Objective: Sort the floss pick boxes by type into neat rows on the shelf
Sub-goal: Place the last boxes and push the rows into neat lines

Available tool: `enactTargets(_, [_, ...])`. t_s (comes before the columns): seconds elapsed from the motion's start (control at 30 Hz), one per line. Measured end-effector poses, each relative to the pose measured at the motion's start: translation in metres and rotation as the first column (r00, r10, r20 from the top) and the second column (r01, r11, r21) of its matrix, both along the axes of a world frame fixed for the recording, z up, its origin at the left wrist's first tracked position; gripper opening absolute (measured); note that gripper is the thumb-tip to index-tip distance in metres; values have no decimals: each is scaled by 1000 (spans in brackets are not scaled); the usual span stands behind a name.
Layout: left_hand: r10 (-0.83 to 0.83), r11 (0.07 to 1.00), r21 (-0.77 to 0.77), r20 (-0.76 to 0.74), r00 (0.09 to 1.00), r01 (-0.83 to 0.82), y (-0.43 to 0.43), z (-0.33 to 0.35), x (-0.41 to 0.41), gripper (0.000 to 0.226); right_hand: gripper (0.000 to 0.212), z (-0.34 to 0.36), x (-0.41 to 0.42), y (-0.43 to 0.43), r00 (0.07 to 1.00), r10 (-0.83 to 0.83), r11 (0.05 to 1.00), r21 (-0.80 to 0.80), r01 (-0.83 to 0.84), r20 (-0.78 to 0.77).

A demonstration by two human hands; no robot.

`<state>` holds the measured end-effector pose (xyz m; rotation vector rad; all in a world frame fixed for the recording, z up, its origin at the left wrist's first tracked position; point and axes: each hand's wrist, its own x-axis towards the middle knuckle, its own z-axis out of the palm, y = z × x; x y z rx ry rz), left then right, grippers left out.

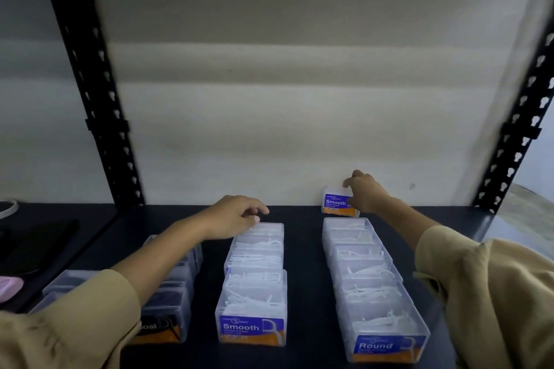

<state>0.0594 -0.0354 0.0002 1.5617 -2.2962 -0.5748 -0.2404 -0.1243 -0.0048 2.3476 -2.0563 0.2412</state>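
Three rows of clear floss pick boxes run front to back on the dark shelf [305, 278]. The left row holds dark charcoal boxes [177, 293], the middle row Smooth boxes [254, 305], the right row Round boxes [374, 302]. At the back wall stands a single Smooth box [335, 202], which my right hand [364, 192] grips at its top right corner. My left hand [236, 217] hovers over the far end of the Smooth row with loosely curled fingers that hold nothing.
Black perforated uprights stand at the left [90, 84] and right [521, 129] of the shelf. A pale wall panel [284, 99] closes the back. A pink object [9, 287] and dark items lie on the neighbouring shelf at the far left.
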Motion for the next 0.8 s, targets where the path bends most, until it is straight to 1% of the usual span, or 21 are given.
enactTargets(0.17, [10, 999, -47, -34, 999, -12, 20, 0, 6, 30, 48, 3, 11, 5, 998, 57, 998, 10, -57, 16])
enactTargets(0.3, [10, 992, -127, -22, 1000, -13, 45, -5, 13, 30, 46, 4, 24, 11, 994, 105, 994, 30, -106, 13])
enactTargets(0.43, [17, 985, -174, -21, 1000, -21, 72, -15, 18, 31, 45, 5, 42, 20, 988, 153, 987, 39, -154, 23])
enactTargets(0.53, [17, 977, -211, 17, 1000, -13, 89, -20, 17, 34, 45, 4, 54, 26, 980, 197, 979, 39, -198, 29])
enactTargets(0.7, [44, 973, -230, 103, 994, -20, 105, -23, 9, 38, 45, 5, 73, 37, 967, 252, 966, 51, -253, 28])
enactTargets(0.8, [47, 967, -254, 105, 993, -19, 107, -23, 7, 37, 44, 5, 82, 42, 963, 267, 962, 51, -268, 32])
